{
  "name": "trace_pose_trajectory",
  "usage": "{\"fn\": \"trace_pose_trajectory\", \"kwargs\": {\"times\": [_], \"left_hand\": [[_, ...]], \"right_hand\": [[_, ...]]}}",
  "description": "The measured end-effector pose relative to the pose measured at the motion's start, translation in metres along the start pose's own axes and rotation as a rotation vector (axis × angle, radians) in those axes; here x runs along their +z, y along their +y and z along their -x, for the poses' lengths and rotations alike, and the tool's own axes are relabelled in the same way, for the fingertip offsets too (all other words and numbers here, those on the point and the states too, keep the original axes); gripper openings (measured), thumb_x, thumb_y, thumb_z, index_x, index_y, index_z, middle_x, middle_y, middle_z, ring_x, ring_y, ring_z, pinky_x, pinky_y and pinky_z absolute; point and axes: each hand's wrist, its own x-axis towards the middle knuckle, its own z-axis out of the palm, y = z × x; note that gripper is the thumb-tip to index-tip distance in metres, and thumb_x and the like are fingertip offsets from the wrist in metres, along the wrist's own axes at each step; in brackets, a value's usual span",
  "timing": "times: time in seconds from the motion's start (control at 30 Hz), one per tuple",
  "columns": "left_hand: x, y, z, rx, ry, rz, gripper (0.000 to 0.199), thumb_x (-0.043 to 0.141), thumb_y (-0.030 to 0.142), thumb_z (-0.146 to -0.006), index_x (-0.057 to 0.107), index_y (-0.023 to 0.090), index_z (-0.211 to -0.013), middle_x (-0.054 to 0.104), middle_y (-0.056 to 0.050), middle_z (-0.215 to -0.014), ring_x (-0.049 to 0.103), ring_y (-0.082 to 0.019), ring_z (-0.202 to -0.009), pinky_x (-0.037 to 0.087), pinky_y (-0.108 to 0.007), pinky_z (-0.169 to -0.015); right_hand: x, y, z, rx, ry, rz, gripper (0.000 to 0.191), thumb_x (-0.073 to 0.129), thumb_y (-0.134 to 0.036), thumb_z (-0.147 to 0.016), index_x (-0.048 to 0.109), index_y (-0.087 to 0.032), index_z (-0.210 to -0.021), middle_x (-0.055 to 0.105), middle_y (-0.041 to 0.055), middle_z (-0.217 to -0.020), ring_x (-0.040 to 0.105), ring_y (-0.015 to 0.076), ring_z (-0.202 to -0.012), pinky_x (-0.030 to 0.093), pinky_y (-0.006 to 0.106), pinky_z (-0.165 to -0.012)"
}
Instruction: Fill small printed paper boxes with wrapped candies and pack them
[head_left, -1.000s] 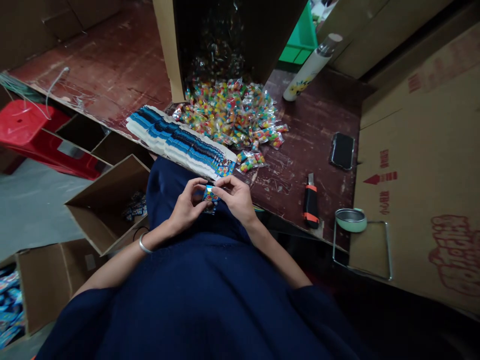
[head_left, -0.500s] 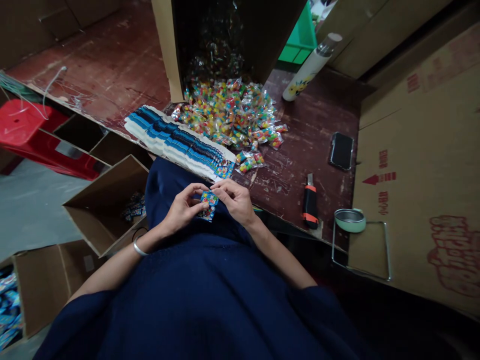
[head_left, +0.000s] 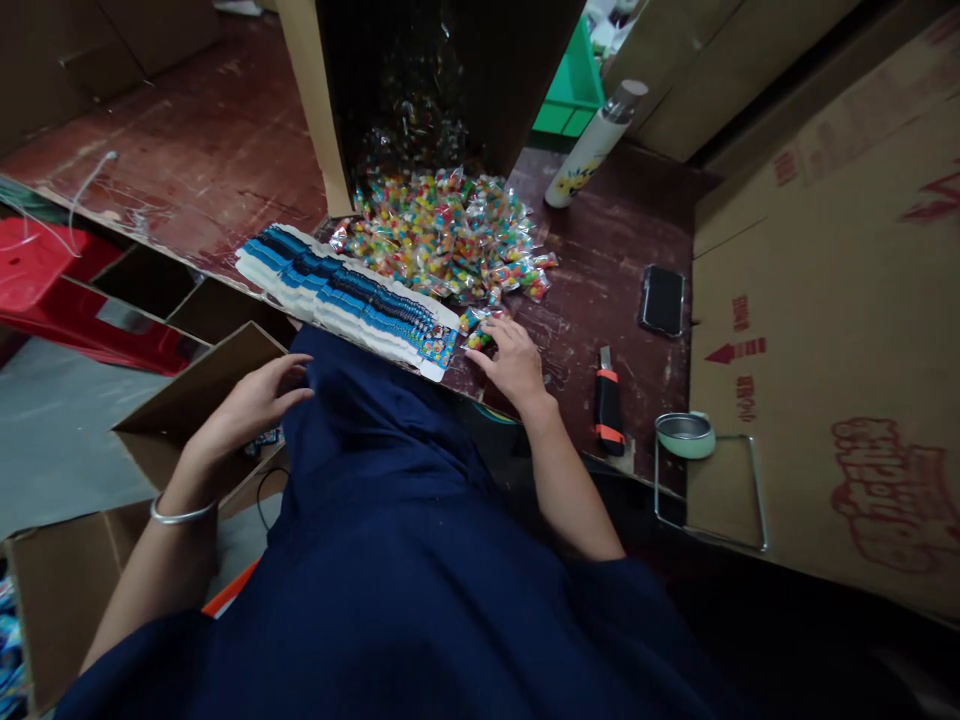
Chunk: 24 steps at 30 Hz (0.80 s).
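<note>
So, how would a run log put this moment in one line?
left hand: open, nothing visibly held, above open carton | right hand: at candy packets, grip unclear | printed cards: overlapping, near table edge

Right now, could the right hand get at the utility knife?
Probably yes. The right hand is at the near candy packets; the utility knife lies to its right on the table, with nothing visible standing between hand and knife.
</note>
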Motion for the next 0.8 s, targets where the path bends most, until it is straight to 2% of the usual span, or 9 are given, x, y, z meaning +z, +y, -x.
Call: {"fn": "trace_pose_trajectory", "kwargs": {"times": [0.07, 0.13, 0.3, 0.37, 0.43, 0.5, 0.6, 0.67, 0.8], "left_hand": [[0.019, 0.013, -0.005, 0.021, -0.082, 0.093, 0.054, 0.068, 0.054, -0.084, 0.065, 0.020, -0.126, 0.077, -0.011, -0.114, 0.073, -0.030, -0.109, 0.056, -0.046, -0.101], [0.035, 0.025, -0.009, 0.053, -0.132, 0.161, 0.046, 0.068, 0.053, -0.085, 0.068, 0.020, -0.117, 0.078, -0.009, -0.110, 0.074, -0.029, -0.104, 0.057, -0.043, -0.097], [0.066, 0.048, -0.014, 0.126, -0.231, 0.263, 0.027, 0.070, 0.043, -0.087, 0.071, 0.020, -0.100, 0.078, -0.006, -0.099, 0.073, -0.024, -0.093, 0.056, -0.037, -0.087], [0.075, 0.053, -0.014, 0.123, -0.260, 0.321, 0.025, 0.072, 0.041, -0.086, 0.072, 0.019, -0.097, 0.078, -0.006, -0.096, 0.072, -0.022, -0.089, 0.056, -0.035, -0.083], [0.083, 0.057, -0.014, 0.079, -0.300, 0.436, 0.027, 0.074, 0.043, -0.086, 0.071, 0.018, -0.094, 0.077, -0.006, -0.093, 0.072, -0.021, -0.087, 0.056, -0.033, -0.080], [0.091, 0.059, -0.015, -0.007, -0.319, 0.632, 0.034, 0.078, 0.048, -0.084, 0.069, 0.016, -0.091, 0.078, -0.008, -0.095, 0.074, -0.023, -0.091, 0.058, -0.033, -0.079], [0.105, 0.064, -0.021, -0.133, -0.332, 0.991, 0.047, 0.082, 0.058, -0.080, 0.064, 0.015, -0.088, 0.078, -0.015, -0.110, 0.076, -0.027, -0.103, 0.060, -0.038, -0.088], [0.112, 0.069, -0.027, -0.166, -0.369, 1.189, 0.052, 0.076, 0.065, -0.083, 0.064, 0.015, -0.091, 0.078, -0.017, -0.115, 0.076, -0.029, -0.107, 0.059, -0.044, -0.095], [0.114, 0.075, -0.033, -0.139, -0.363, 1.359, 0.061, 0.074, 0.069, -0.083, 0.070, 0.014, -0.106, 0.078, -0.018, -0.117, 0.075, -0.032, -0.113, 0.059, -0.045, -0.099]], "right_hand": [[-0.004, -0.005, 0.004, -0.012, 0.026, 0.016, 0.028, 0.073, -0.034, -0.091, 0.075, -0.019, -0.114, 0.072, 0.0150, -0.133, 0.060, 0.0349, -0.131, 0.043, 0.060, -0.117], [-0.007, -0.018, 0.011, -0.041, 0.047, 0.002, 0.026, 0.069, -0.036, -0.094, 0.076, -0.021, -0.114, 0.074, 0.0133, -0.130, 0.060, 0.0344, -0.132, 0.043, 0.061, -0.118], [0.008, -0.063, 0.029, -0.188, -0.049, -0.124, 0.051, 0.080, -0.040, -0.087, 0.067, -0.020, -0.133, 0.068, 0.0141, -0.141, 0.059, 0.0327, -0.137, 0.046, 0.054, -0.120], [0.018, -0.072, 0.034, -0.158, -0.076, -0.133, 0.035, 0.078, -0.032, -0.088, 0.073, -0.020, -0.120, 0.073, 0.0144, -0.134, 0.064, 0.0328, -0.130, 0.051, 0.053, -0.114], [0.023, -0.074, 0.036, -0.132, -0.086, -0.136, 0.011, 0.069, -0.027, -0.094, 0.076, -0.022, -0.102, 0.078, 0.0121, -0.121, 0.071, 0.0308, -0.119, 0.056, 0.050, -0.108], [0.022, -0.075, 0.039, -0.140, -0.062, -0.151, 0.017, 0.060, -0.025, -0.099, 0.075, -0.024, -0.093, 0.081, 0.0102, -0.112, 0.074, 0.0284, -0.110, 0.059, 0.048, -0.102], [0.012, -0.082, 0.048, -0.187, 0.072, -0.206, 0.022, 0.054, -0.025, -0.102, 0.076, -0.026, -0.095, 0.081, 0.0096, -0.111, 0.075, 0.0270, -0.110, 0.060, 0.047, -0.101], [0.006, -0.094, 0.058, -0.282, 0.123, -0.264, 0.019, 0.058, -0.023, -0.100, 0.076, -0.027, -0.098, 0.080, 0.0082, -0.115, 0.074, 0.0263, -0.115, 0.059, 0.046, -0.104], [0.000, -0.118, 0.073, -0.509, -0.004, -0.394, 0.017, 0.063, -0.022, -0.098, 0.076, -0.031, -0.105, 0.080, 0.0035, -0.115, 0.074, 0.0241, -0.117, 0.061, 0.044, -0.104]]}}
